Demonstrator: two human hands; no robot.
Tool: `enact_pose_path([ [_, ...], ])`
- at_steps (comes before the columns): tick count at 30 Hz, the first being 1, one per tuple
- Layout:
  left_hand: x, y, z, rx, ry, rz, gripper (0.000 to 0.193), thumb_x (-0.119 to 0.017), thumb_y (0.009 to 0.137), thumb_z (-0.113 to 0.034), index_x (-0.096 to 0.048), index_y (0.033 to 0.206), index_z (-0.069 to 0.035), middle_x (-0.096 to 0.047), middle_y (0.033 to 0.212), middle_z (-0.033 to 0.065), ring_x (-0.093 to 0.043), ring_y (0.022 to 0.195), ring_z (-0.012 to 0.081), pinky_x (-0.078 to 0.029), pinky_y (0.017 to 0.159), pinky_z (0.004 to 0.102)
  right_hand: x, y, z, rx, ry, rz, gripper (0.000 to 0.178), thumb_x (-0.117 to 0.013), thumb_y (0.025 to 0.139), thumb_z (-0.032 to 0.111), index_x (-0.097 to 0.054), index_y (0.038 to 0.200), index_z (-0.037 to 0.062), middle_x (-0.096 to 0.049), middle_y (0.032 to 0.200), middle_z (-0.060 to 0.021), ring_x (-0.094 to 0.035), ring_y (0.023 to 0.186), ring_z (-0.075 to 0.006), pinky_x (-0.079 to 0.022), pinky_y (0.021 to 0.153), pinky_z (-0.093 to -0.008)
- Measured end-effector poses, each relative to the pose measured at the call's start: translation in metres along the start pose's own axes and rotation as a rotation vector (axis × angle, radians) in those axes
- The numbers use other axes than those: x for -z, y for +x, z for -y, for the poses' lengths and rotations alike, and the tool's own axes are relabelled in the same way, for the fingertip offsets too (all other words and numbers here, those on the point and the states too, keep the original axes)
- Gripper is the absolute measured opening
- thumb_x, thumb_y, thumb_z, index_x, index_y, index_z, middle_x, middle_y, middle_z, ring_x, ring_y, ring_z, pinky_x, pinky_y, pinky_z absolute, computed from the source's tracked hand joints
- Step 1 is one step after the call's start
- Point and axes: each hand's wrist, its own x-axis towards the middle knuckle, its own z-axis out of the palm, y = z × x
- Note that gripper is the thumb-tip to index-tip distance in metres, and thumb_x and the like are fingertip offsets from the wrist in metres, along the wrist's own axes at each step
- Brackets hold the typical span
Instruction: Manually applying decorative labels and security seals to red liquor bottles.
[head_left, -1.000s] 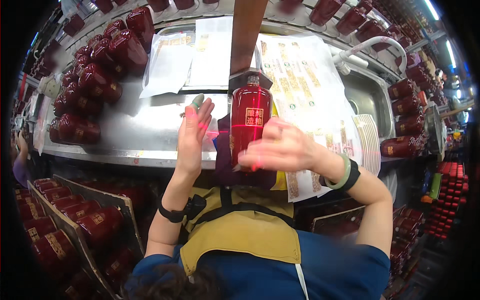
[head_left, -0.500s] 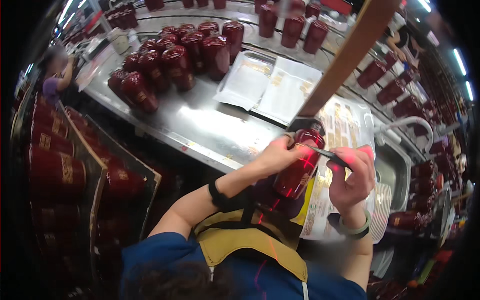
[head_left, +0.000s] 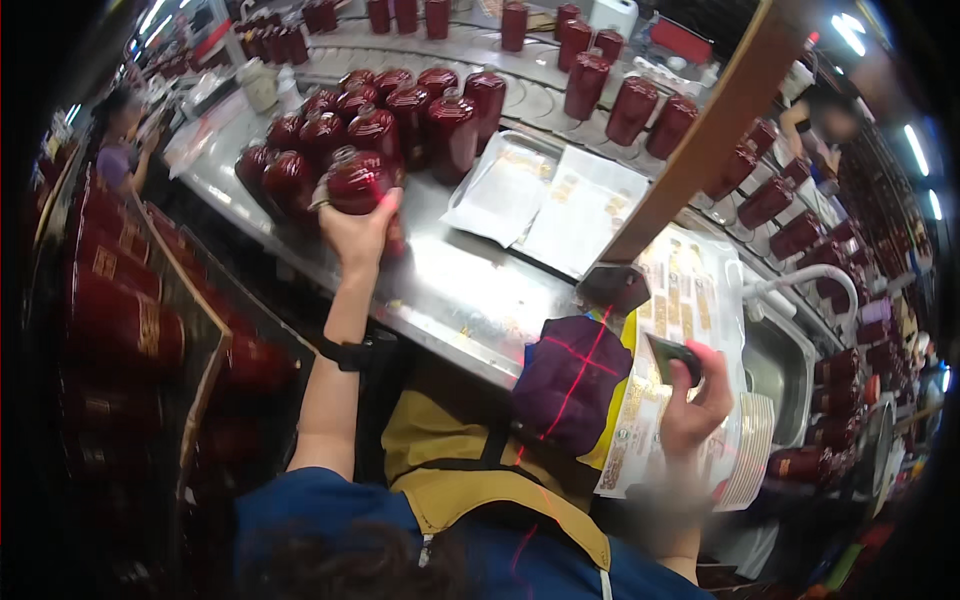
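My left hand (head_left: 357, 232) is wrapped round a glossy dark red bottle (head_left: 358, 182) at the near edge of a cluster of similar bottles (head_left: 408, 115) on the metal table. The bottle's base is partly hidden by my hand. On the right, my right hand (head_left: 697, 400) grips dark, pointed tweezers (head_left: 672, 356) above a sheet of gold stickers (head_left: 680, 290). Between my hands stands a purple cloth-covered rest (head_left: 568, 390) with no bottle on it. Red light lines cross on its cloth.
Two white-lined trays (head_left: 585, 205) holding a few gold stickers lie beyond the rest. A brown post (head_left: 700, 130) slants up behind it. The sink (head_left: 778, 355) with a white faucet is at right. More red bottles ride a conveyor (head_left: 530, 95) at the back; boxed ones (head_left: 125, 320) stand left.
My left hand has carried the red bottle off the purple rest, leftward and away from me to the cluster. My right hand has drawn back slightly toward me, still holding the tweezers.
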Motion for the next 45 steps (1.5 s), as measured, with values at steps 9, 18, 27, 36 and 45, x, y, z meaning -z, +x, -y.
enact_pose_path([
  [9, -0.002, 0.035, 0.051, -0.825, 0.725, -0.475, 0.085, -0.096, 0.070, -0.030, -0.054, 0.133, 0.007, -0.061, 0.133, 0.0221, -0.055, 0.121, 0.0397, -0.042, 0.109, 0.0479, -0.018, -0.005, 0.008, -0.137, 0.128, -0.025, 0.024, -0.079, 0.084, -0.002, -0.071, 0.107, 0.0006, -0.071, 0.094, -0.0117, -0.070, 0.082, -0.0202, -0.055, 0.074, -0.0290],
  [18, -0.152, 0.059, 0.066, -0.586, 0.452, 0.273, 0.107, -0.092, 0.073, -0.029, -0.032, 0.154, 0.006, -0.046, 0.149, 0.0255, -0.040, 0.141, 0.0392, -0.030, 0.119, 0.0470, -0.021, -0.022, 0.008, -0.206, 0.172, -0.068, 0.024, -0.075, 0.089, -0.002, -0.066, 0.111, 0.0002, -0.071, 0.098, -0.0135, -0.071, 0.085, -0.0213, -0.055, 0.079, -0.0315],
  [27, -0.148, 0.046, 0.068, -0.662, 0.402, 0.172, 0.068, -0.087, 0.071, -0.011, -0.054, 0.131, -0.007, -0.056, 0.128, 0.0130, -0.052, 0.123, 0.0342, -0.038, 0.109, 0.0458, 0.003, -0.044, 0.007, -0.502, 0.315, -0.082, 0.017, -0.052, 0.103, 0.002, -0.059, 0.118, 0.0021, -0.062, 0.100, -0.0047, -0.060, 0.091, -0.0114, -0.048, 0.083, -0.0272],
  [36, -0.056, 0.004, -0.043, -0.703, 0.104, 0.017, 0.068, -0.092, 0.076, -0.017, -0.053, 0.127, 0.004, -0.062, 0.119, 0.0143, -0.063, 0.108, 0.0262, -0.053, 0.101, 0.0375, -0.013, -0.048, 0.012, -0.311, 0.154, 0.172, 0.056, -0.089, 0.078, 0.020, -0.061, 0.125, 0.0084, -0.047, 0.090, -0.0008, -0.046, 0.080, -0.0138, -0.041, 0.073, -0.0271],
  [45, -0.050, -0.143, -0.078, 0.799, -0.641, 1.017, 0.050, -0.056, 0.103, -0.041, -0.053, 0.135, -0.002, -0.067, 0.119, 0.0103, -0.067, 0.102, 0.0147, -0.056, 0.089, 0.0311, -0.040, -0.040, 0.033, 0.001, 0.190, 0.345, 0.102, -0.091, 0.071, 0.013, -0.036, 0.156, 0.0014, -0.057, 0.141, -0.0217, -0.065, 0.119, -0.0358, -0.054, 0.097, -0.0363],
])
